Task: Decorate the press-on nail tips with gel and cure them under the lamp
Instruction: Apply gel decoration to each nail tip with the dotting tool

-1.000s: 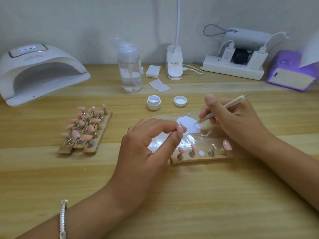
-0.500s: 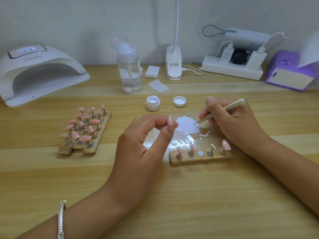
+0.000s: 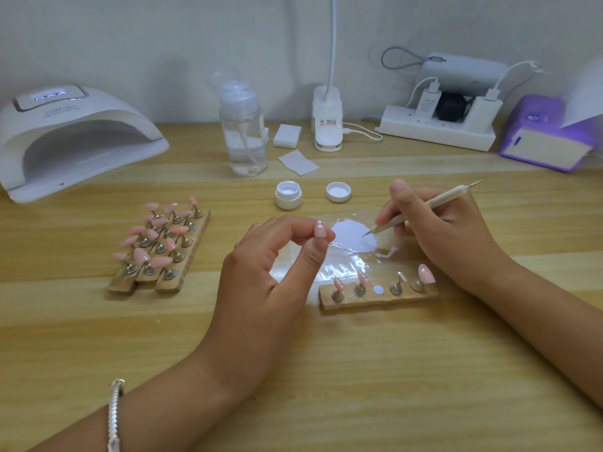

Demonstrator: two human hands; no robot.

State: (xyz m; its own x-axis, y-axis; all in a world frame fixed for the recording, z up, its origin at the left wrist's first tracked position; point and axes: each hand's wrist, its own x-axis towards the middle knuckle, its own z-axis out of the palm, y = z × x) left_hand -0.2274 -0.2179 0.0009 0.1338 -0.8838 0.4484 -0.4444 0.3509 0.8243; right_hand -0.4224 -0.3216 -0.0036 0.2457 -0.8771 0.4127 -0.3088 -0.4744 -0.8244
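My left hand (image 3: 267, 275) pinches a pink nail tip (image 3: 320, 230) on its stand between thumb and forefinger, lifted above the table. My right hand (image 3: 437, 230) grips a white dotting pen (image 3: 424, 208), whose point touches a white gel puddle (image 3: 354, 236) on a clear film (image 3: 326, 269). In front lies a wooden holder strip (image 3: 378, 296) with three pink tips on stands, a bare stand and an empty round magnet spot. An open gel jar (image 3: 288, 194) and its lid (image 3: 338, 191) sit behind the film. The white curing lamp (image 3: 65, 138) stands far left.
Wooden strips with several pink tips (image 3: 160, 246) lie at the left. A clear pump bottle (image 3: 243, 132), white pads (image 3: 287, 135), a desk lamp base (image 3: 328, 122), a power strip (image 3: 437, 128) and a purple device (image 3: 548, 135) line the back of the table.
My left hand has lifted the nail tip slightly up and to the left, away from the holder strip. The pen point stays at the gel puddle.
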